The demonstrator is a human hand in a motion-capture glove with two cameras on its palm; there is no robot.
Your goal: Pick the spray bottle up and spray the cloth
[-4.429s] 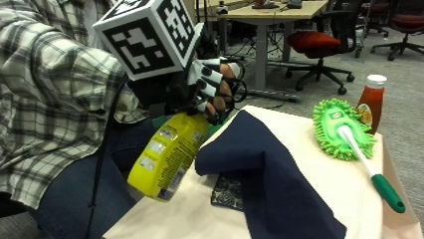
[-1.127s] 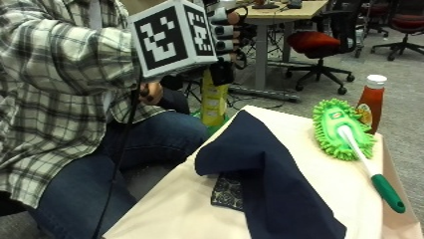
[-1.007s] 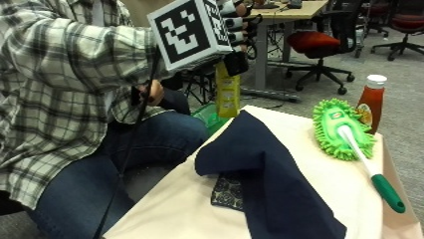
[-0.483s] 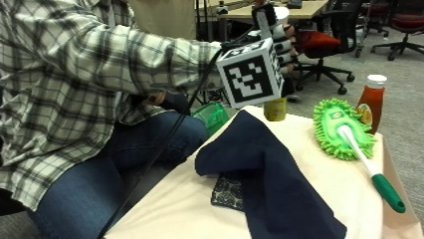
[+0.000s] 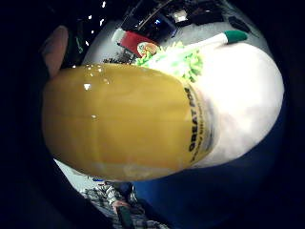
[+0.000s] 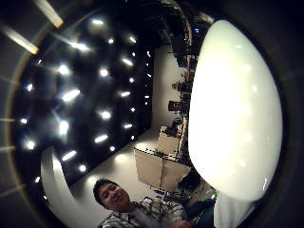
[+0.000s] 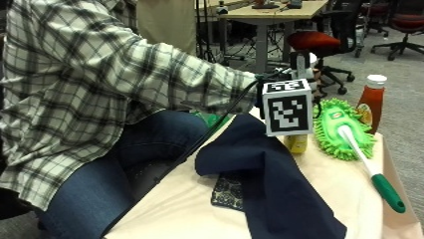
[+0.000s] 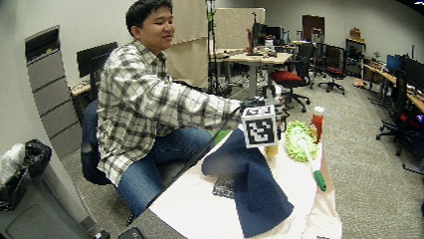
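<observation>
Sits at the table (image 7: 179, 209) with the right hand (image 5: 55, 47) stretched out over its far end. Curls the grip round the yellow spray bottle (image 7: 297, 143), with a fingertip laid against its side in the little-finger palm view. Holds it upright, base low by the tabletop, between the dark blue cloth (image 7: 265, 169) and the green duster (image 7: 339, 128); cannot tell whether base and table touch. Elsewhere: cloth heaped in a peak and partly covering a patterned pad (image 7: 227, 191); red sauce bottle (image 7: 371, 102) just behind the duster.
</observation>
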